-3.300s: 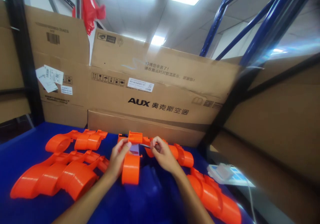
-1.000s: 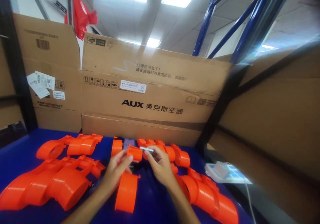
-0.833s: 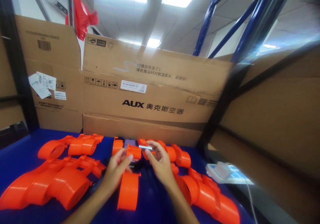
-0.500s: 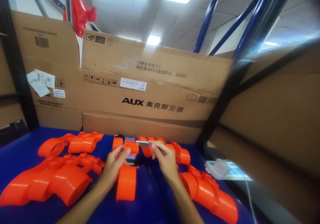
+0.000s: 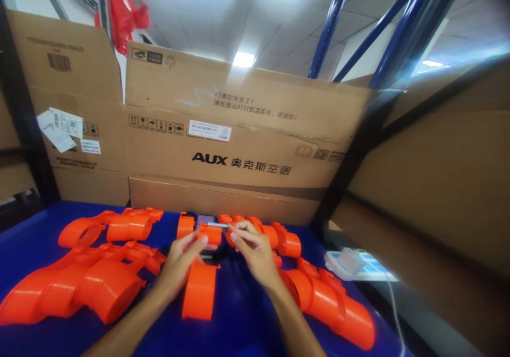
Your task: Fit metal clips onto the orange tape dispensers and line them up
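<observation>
My left hand is closed on a small orange plastic ring, thumb on its near side. Between the pinched fingers of my right hand is a thin flat grey strip, its kind unclear. The strip lies level along the ring's upper edge; whether the two touch I cannot tell. Just below my hands, another orange plastic ring stands on the blue table surface. Behind the held ring is a phone-like dark rectangle, partly covered.
Orange ring parts lie in rows at the left and right, with more at the back. A large cardboard sheet walls off the back. A white-and-blue box with a cable sits at right beside a dark rack post.
My right hand has moved left, bringing the grey strip from beside the ring to over its upper edge. My left hand still holds the ring. The camera view has shifted slightly.
</observation>
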The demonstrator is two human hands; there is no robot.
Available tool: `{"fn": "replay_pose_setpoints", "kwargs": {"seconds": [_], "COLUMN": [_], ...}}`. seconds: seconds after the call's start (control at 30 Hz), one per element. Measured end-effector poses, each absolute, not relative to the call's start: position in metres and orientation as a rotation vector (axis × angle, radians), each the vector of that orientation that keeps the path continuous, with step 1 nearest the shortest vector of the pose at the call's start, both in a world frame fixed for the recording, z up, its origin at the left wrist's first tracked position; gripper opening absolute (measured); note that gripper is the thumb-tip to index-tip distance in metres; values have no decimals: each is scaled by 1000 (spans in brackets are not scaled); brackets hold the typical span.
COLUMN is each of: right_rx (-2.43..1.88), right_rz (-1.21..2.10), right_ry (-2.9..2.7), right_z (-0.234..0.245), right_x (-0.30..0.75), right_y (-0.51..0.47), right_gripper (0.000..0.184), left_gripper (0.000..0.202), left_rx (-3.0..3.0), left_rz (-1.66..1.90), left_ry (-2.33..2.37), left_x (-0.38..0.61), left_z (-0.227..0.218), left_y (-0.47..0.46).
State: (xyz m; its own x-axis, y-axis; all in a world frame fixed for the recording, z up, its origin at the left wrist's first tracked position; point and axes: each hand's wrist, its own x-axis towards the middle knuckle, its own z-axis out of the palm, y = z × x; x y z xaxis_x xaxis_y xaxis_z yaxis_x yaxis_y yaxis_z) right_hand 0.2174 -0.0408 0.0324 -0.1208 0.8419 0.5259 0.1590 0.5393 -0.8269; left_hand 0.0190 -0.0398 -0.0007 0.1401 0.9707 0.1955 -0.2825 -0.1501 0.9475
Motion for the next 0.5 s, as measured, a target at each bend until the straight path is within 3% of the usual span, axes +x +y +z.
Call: {"fn": "replay_pose_setpoints", "kwargs": {"seconds": [0.17, 0.5], "right_rx": [-852, -868], "right_rz": [683, 720], "right_ry": [-1676, -1722], "right_z": [27, 26], "right_x": [214, 221], "right_y": [-39, -37], "right_gripper": [24, 31], "left_gripper": [56, 55], "left_rx": [1234, 1224], "left_rz": [1291, 1302], "left_ry": [818, 798], "left_x": [21, 20], "left_z": [-3, 0], "left_y": [-40, -40]}}
